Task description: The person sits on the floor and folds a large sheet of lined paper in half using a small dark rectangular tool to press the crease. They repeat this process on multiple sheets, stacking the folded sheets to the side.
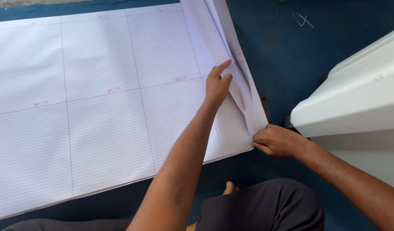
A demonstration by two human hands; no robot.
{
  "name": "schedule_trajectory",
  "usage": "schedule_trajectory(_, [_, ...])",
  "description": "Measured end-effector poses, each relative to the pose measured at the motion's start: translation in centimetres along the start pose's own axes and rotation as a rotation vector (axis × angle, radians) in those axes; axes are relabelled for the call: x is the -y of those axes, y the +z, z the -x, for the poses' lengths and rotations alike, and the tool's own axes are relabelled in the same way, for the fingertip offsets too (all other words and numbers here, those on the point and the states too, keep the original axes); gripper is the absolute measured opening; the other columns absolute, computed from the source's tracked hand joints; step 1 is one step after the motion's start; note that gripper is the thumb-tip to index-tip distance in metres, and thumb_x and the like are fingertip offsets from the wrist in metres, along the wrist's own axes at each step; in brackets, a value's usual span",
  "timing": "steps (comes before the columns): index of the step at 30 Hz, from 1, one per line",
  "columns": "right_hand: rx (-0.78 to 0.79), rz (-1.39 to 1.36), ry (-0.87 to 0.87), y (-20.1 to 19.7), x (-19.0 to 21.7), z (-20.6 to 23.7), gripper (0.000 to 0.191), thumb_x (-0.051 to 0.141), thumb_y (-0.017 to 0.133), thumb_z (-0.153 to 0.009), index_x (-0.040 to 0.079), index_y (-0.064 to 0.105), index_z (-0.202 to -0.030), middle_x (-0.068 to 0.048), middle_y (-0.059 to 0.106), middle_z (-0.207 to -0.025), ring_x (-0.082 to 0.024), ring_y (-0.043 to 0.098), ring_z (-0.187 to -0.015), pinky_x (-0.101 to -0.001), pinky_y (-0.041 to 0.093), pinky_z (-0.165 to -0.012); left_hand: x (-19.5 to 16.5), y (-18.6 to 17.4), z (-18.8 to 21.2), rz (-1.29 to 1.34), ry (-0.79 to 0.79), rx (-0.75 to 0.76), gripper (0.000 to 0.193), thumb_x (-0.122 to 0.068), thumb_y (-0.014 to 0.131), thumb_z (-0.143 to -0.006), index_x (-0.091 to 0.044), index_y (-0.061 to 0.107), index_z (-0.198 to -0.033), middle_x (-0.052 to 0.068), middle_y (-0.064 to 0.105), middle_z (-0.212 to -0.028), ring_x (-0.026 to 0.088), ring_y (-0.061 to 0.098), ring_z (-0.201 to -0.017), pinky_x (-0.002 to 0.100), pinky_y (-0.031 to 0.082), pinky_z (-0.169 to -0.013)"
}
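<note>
A big stack of large ruled paper sheets [98,111], white with pink lines, lies flat on a blue floor. My left hand [217,83] reaches across the sheets, its fingers slipped into the lifted, fanned right edge of the stack [244,92]. My right hand [277,141] pinches the near right corner of the sheets between thumb and fingers. My legs in dark trousers [265,205] are at the bottom of the view.
A white machine housing [355,102] stands close on the right, beside my right forearm. Blue floor [282,38] surrounds the paper. A small scrap of white string [303,19] lies at the far right. A dark strip [265,107] shows under the stack's right edge.
</note>
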State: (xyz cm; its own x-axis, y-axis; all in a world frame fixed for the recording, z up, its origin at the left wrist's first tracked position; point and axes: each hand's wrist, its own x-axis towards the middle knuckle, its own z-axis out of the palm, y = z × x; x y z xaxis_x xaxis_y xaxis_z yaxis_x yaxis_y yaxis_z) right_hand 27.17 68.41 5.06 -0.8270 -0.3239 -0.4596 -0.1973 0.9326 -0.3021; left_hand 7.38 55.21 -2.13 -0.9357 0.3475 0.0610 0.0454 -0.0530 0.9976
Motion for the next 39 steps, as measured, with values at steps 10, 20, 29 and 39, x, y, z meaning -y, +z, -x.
schedule_trajectory(10, [-0.06, 0.002, -0.08, 0.1, -0.1, 0.0, 0.028, 0.025, 0.065, -0.091, 0.008, 0.068, -0.069, -0.009, 0.067, -0.059, -0.027, 0.066, -0.057, -0.0432, 0.054, -0.076, 0.4, 0.4, -0.7, 0.086, -0.127, -0.008, 0.068, -0.047, 0.074, -0.084, -0.003, 0.063, -0.135, 0.026, 0.063, -0.136, 0.038, 0.061, -0.129, 0.05, 0.051, -0.106])
schedule_trajectory(20, [-0.016, -0.019, -0.016, -0.1, 0.2, -0.1, 0.028, 0.026, 0.064, -0.092, 0.009, 0.069, -0.071, -0.008, 0.068, -0.06, -0.024, 0.066, -0.056, -0.0406, 0.056, -0.07, 0.3, 0.2, -0.8, 0.132, -0.189, 0.015, 0.06, -0.037, 0.071, -0.089, -0.004, 0.061, -0.137, 0.026, 0.063, -0.134, 0.036, 0.062, -0.126, 0.048, 0.052, -0.104])
schedule_trajectory(29, [-0.016, -0.013, -0.024, -0.2, 0.3, -0.1, 0.027, 0.025, 0.064, -0.092, 0.009, 0.07, -0.071, -0.008, 0.069, -0.061, -0.024, 0.066, -0.057, -0.0406, 0.055, -0.071, 0.0, 0.1, -0.6, 0.227, -0.189, 0.014, 0.054, -0.027, 0.069, -0.091, -0.001, 0.059, -0.138, 0.024, 0.071, -0.124, 0.03, 0.07, -0.115, 0.041, 0.055, -0.102])
schedule_trajectory(39, [-0.037, 0.042, -0.071, 0.0, -0.1, -0.2, 0.028, 0.025, 0.064, -0.092, 0.008, 0.071, -0.071, -0.008, 0.069, -0.061, -0.026, 0.065, -0.058, -0.0423, 0.053, -0.077, -1.0, 0.1, 0.4, 0.161, -0.109, -0.053, 0.075, -0.003, 0.06, -0.085, -0.019, 0.034, -0.154, 0.017, 0.045, -0.15, 0.026, 0.062, -0.12, 0.039, 0.054, -0.1])
